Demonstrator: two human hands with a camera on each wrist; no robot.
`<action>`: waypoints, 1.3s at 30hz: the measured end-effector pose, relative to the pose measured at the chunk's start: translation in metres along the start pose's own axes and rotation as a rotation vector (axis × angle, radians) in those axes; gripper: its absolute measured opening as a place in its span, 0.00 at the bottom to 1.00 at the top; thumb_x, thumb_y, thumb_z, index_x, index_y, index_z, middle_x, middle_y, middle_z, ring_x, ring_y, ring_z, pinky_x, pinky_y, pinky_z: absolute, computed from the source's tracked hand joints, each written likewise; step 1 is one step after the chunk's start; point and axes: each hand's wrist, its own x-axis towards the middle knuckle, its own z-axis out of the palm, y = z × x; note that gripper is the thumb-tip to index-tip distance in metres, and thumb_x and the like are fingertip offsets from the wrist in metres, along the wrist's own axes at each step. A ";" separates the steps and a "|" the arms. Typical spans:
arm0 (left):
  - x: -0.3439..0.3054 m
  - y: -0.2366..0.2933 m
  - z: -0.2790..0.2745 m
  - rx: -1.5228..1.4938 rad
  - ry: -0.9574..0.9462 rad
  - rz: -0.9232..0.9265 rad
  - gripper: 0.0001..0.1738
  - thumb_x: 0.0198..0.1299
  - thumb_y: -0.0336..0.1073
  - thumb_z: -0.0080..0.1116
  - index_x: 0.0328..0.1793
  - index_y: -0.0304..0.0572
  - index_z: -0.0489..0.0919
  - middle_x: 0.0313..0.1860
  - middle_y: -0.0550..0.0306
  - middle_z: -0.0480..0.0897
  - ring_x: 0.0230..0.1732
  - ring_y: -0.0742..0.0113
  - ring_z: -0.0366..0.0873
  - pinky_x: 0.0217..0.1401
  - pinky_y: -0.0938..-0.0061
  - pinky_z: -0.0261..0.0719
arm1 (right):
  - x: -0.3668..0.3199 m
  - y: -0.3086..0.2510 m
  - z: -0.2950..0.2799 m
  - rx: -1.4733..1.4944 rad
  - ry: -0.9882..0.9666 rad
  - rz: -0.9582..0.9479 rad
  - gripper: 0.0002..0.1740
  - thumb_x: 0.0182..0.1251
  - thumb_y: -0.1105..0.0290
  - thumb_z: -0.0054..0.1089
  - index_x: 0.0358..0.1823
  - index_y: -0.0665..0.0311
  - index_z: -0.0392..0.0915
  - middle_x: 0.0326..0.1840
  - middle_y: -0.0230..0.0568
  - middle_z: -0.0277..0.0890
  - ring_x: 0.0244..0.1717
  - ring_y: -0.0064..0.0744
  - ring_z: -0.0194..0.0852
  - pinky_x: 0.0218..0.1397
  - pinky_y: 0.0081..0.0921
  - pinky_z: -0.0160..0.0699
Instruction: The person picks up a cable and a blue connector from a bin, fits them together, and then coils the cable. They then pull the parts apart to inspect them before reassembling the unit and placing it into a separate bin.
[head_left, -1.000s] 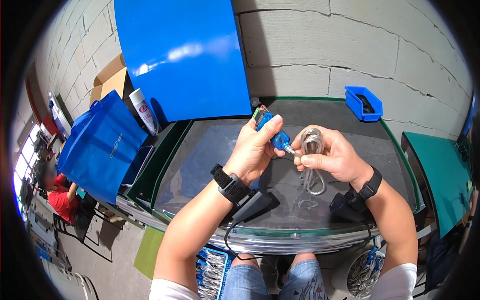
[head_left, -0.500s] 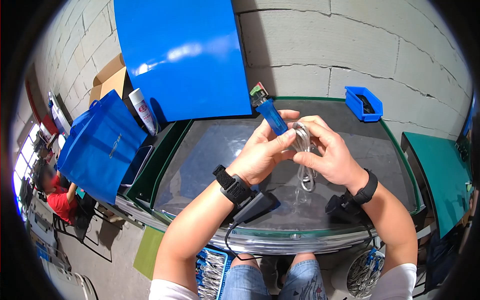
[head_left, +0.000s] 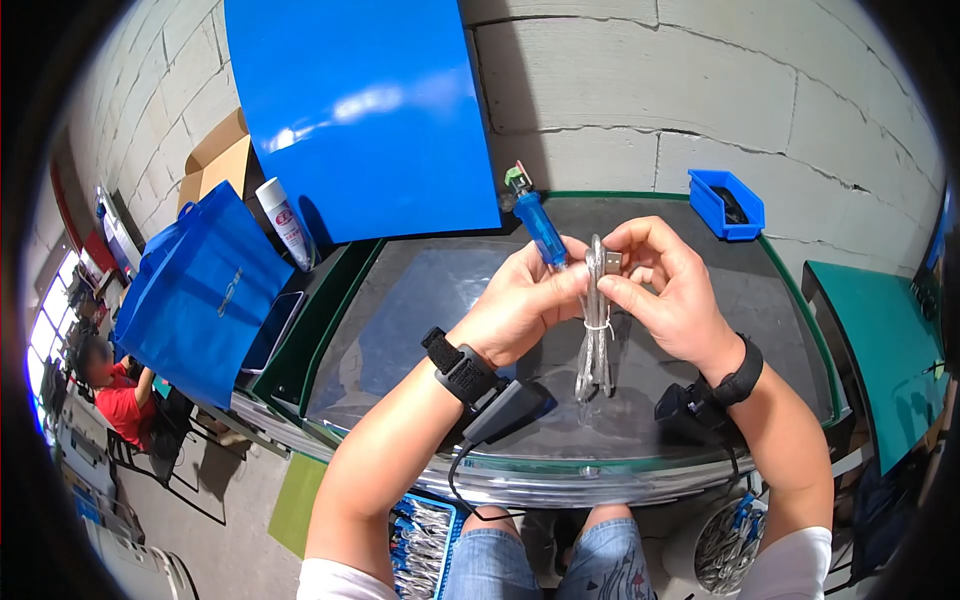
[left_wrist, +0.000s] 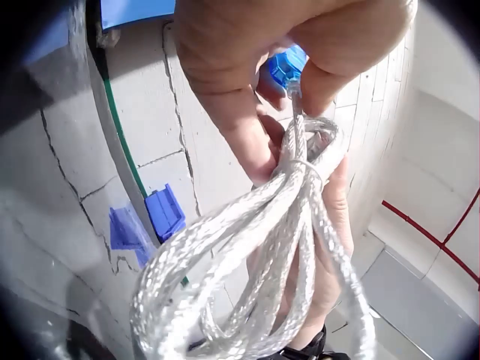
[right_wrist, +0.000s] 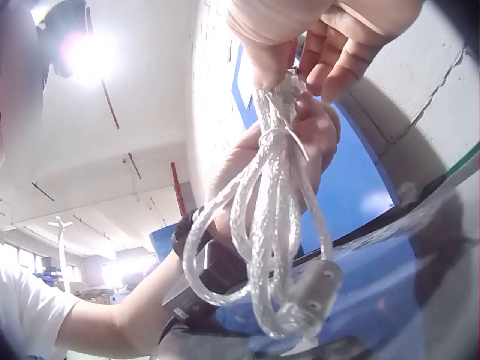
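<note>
A coiled silvery braided cable (head_left: pixel 596 340) hangs in a tied bundle between both hands above a dark glass-topped table (head_left: pixel 420 330). My left hand (head_left: pixel 530 300) pinches the translucent blue adapter (head_left: pixel 540 228) at one end, which points up and away with a green terminal on top. My right hand (head_left: pixel 655 285) pinches the cable's metal USB plug (head_left: pixel 611 262) at the top of the bundle. In the left wrist view the cable (left_wrist: pixel 277 247) loops below the blue adapter (left_wrist: pixel 287 66). The right wrist view shows the bundle (right_wrist: pixel 274 240) dangling with a ferrite bead (right_wrist: pixel 319 283) near the bottom.
A blue panel (head_left: pixel 360 110) leans on the block wall behind the table. A small blue bin (head_left: pixel 727 205) sits at the back right. A blue bag (head_left: pixel 200 290), spray can (head_left: pixel 285 222) and cardboard box (head_left: pixel 215 155) stand at the left. Bins of cables (head_left: pixel 420 545) lie below near my knees.
The adapter has swung upright from lying across my left hand. The cable bundle has turned to hang straight down, and my right hand now pinches the USB plug at its top.
</note>
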 end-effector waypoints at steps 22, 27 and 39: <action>-0.001 0.008 0.010 -0.094 0.122 0.065 0.26 0.56 0.25 0.59 0.58 0.36 0.61 0.38 0.53 0.79 0.35 0.68 0.80 0.52 0.65 0.80 | 0.002 0.008 -0.004 0.132 0.131 -0.142 0.06 0.63 0.83 0.53 0.41 0.68 0.72 0.39 0.32 0.69 0.39 0.20 0.72 0.42 0.18 0.76; -0.002 0.011 0.009 -0.125 0.193 0.148 0.23 0.56 0.25 0.58 0.57 0.37 0.63 0.37 0.54 0.79 0.35 0.69 0.80 0.51 0.68 0.81 | 0.001 0.007 -0.006 -0.157 0.110 -0.323 0.08 0.57 0.86 0.57 0.36 0.67 0.74 0.36 0.35 0.69 0.37 0.22 0.73 0.39 0.18 0.76; 0.000 0.009 0.005 -0.082 0.226 0.264 0.21 0.54 0.25 0.59 0.53 0.38 0.65 0.37 0.55 0.78 0.33 0.72 0.78 0.49 0.68 0.81 | -0.001 -0.003 0.002 -0.170 0.167 -0.297 0.11 0.55 0.85 0.59 0.40 0.68 0.75 0.36 0.36 0.74 0.39 0.26 0.79 0.42 0.19 0.79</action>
